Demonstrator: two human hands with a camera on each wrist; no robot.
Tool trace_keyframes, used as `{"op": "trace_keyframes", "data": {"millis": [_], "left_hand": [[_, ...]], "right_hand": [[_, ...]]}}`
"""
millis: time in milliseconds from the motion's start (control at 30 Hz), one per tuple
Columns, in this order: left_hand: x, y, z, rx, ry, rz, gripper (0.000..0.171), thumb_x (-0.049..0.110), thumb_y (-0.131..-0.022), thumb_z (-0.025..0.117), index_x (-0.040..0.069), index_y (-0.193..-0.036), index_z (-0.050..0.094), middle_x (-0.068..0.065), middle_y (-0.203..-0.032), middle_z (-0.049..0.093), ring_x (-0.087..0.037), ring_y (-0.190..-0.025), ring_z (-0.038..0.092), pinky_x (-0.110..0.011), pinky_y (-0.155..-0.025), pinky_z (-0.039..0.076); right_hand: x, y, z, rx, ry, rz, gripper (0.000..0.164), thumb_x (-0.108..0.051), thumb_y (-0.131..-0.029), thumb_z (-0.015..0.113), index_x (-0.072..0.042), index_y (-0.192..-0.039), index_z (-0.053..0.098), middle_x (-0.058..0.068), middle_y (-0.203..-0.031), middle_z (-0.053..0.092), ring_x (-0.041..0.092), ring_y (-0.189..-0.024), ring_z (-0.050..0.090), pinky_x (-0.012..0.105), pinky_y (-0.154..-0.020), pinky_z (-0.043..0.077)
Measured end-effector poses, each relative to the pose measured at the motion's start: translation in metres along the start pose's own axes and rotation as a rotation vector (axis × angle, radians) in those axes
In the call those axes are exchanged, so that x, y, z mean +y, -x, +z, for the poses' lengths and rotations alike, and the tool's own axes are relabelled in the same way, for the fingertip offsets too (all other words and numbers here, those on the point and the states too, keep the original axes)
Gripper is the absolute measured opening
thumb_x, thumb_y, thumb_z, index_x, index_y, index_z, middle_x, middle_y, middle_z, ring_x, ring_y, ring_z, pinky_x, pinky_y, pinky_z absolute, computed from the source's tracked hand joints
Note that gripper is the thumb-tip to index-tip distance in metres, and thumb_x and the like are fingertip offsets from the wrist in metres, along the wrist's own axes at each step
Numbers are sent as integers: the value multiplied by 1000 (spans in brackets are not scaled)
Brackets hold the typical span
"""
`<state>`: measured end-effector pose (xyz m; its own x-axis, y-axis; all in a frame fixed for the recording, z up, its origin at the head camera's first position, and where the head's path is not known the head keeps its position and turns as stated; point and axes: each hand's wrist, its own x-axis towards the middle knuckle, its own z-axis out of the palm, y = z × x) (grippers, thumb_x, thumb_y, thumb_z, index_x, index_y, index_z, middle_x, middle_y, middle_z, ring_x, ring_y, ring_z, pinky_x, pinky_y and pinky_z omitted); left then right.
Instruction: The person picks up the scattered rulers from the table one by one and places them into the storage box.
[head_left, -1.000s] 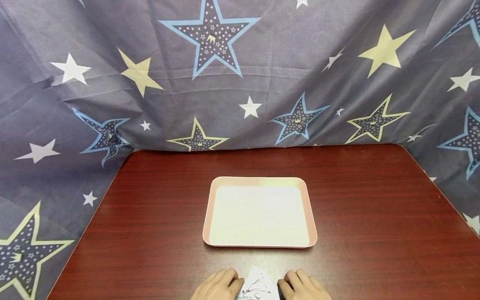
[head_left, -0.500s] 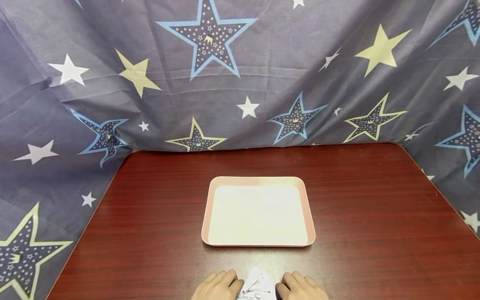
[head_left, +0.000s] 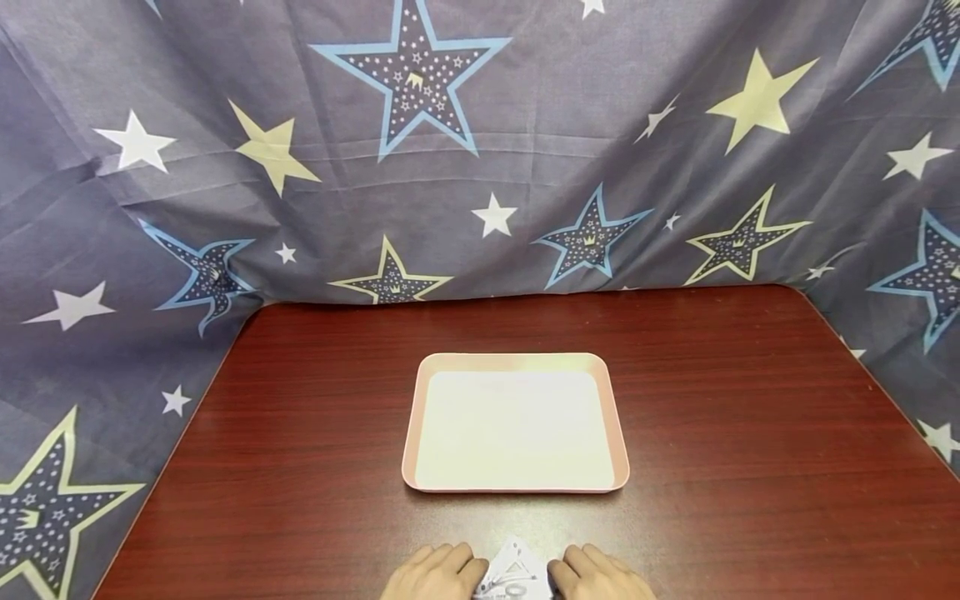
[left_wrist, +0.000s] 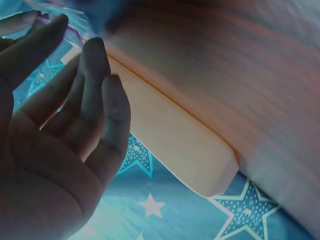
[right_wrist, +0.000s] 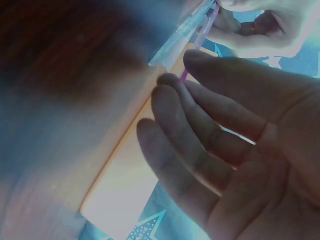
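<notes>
Low in the head view, a clear plastic zip bag (head_left: pixel 514 575) with whitish, shiny patches is held between two hands. My left hand (head_left: pixel 433 575) pinches its left side between thumb and fingers; my right hand (head_left: pixel 602 575) pinches the right side. A pink-purple zip strip (right_wrist: pixel 202 35) runs between the hands in the right wrist view. The left wrist view catches part of the bag (left_wrist: pixel 75 20) beyond the left fingertips (left_wrist: pixel 94 50). Whether anything lies inside the bag, I cannot tell. Its lower part falls outside the head view.
A pale pink tray (head_left: pixel 517 362) with a white inner base lies just beyond the hands on the dark red wooden table (head_left: pixel 322 433). Grey cloth (head_left: pixel 450 183) printed with stars hangs behind the table and along both sides.
The right hand has come slightly closer to the left, and the visible top of the bag looks a little different in shape. Both hands keep their grip; the tray stays put.
</notes>
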<state>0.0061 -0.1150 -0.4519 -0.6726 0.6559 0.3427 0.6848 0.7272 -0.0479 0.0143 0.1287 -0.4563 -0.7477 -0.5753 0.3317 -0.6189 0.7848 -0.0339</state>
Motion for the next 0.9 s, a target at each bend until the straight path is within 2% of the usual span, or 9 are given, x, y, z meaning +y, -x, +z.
{"op": "trace_keyframes", "data": {"millis": [100, 200, 233, 300, 433, 533, 733, 800, 900], "left_hand": [[2, -2, -6, -99, 95, -56, 34, 49, -85, 66, 16, -91, 69, 11, -77, 47, -2, -68, 47, -16, -52, 35], [5, -5, -10, -195, 170, -118, 25, 31, -80, 74, 13, -98, 69, 9, -82, 49, -3, -75, 50, -17, -50, 40], [5, -6, -11, -202, 176, -123, 25, 25, -78, 75, 13, -99, 69, 9, -83, 50, -3, -77, 50, -17, -51, 41], [6, -7, -12, -205, 187, -136, 27, 24, -79, 75, 11, -102, 69, 9, -85, 51, -4, -80, 52, -18, -54, 44], [7, -9, -17, -167, 218, -170, 29, 20, -80, 75, 8, -106, 71, 7, -89, 55, -6, -83, 55, -20, -62, 50], [8, -11, -19, -85, 201, -163, 28, 17, -80, 76, 7, -106, 72, 7, -88, 57, -6, -82, 56, -20, -63, 50], [5, -17, -21, 76, 131, -86, 32, 16, -73, 81, 5, -102, 72, 7, -84, 56, -4, -75, 53, -16, -60, 47], [3, -20, -23, 92, 131, -63, 34, 16, -72, 82, 4, -102, 72, 6, -83, 56, -3, -72, 52, -14, -59, 46], [0, -22, -27, 92, 135, -53, 35, 17, -72, 82, 3, -102, 72, 5, -84, 57, -3, -72, 53, -14, -59, 47]], "right_hand": [[-1, -1, -3, -60, -83, 47, 48, -62, -80, 67, -15, -83, 66, -12, -74, 40, 1, -68, 39, 15, -53, 35], [-3, -2, -5, -69, -130, 89, 43, -55, -78, 72, -13, -86, 67, -12, -75, 42, 1, -69, 41, 15, -54, 37], [-3, -2, -6, -69, -141, 99, 39, -50, -78, 73, -13, -86, 67, -12, -75, 42, 1, -70, 42, 15, -55, 38], [-3, -3, -7, -19, -120, 83, 31, -39, -75, 77, -12, -86, 67, -12, -76, 43, 2, -69, 43, 15, -56, 38], [-4, -5, -11, 10, -146, 94, 23, -19, -71, 79, -9, -89, 68, -11, -78, 46, 2, -69, 44, 17, -56, 40], [-4, -6, -15, -5, -214, 144, 24, -12, -72, 79, -8, -94, 69, -12, -81, 48, 0, -71, 45, 19, -56, 43], [0, -13, -18, 143, -210, 89, 35, -1, -63, 83, -7, -94, 68, -10, -81, 51, -1, -69, 45, 15, -55, 41], [1, -15, -20, 167, -205, 72, 36, -1, -63, 83, -6, -95, 68, -10, -82, 51, 0, -69, 46, 16, -55, 42], [3, -17, -24, 153, -225, 84, 37, 0, -65, 83, -4, -99, 68, -8, -85, 54, 2, -70, 50, 19, -56, 46]]}}
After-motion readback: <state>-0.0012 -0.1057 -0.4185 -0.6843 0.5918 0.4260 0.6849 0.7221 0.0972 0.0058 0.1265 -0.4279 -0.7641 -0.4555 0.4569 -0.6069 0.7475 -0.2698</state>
